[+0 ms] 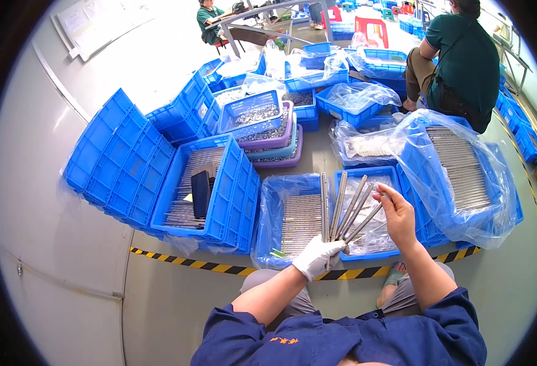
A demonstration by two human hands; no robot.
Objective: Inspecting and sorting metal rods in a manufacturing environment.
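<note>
My left hand, in a white glove, is closed round the lower ends of several slim grey metal rods. Their upper ends fan apart. My bare right hand pinches the upper end of the rightmost rod, whose lower end stays in the left hand. Below the left hand, a blue crate lined with clear plastic holds a row of similar rods. Under the fanned rods and the right hand stands another blue crate with clear plastic and metal pieces inside.
A tall crate at left holds rods and a dark case. At right, a plastic-draped crate holds more rods. Stacked basins carry small metal parts. A person in green sits at far right. Striped tape crosses the floor.
</note>
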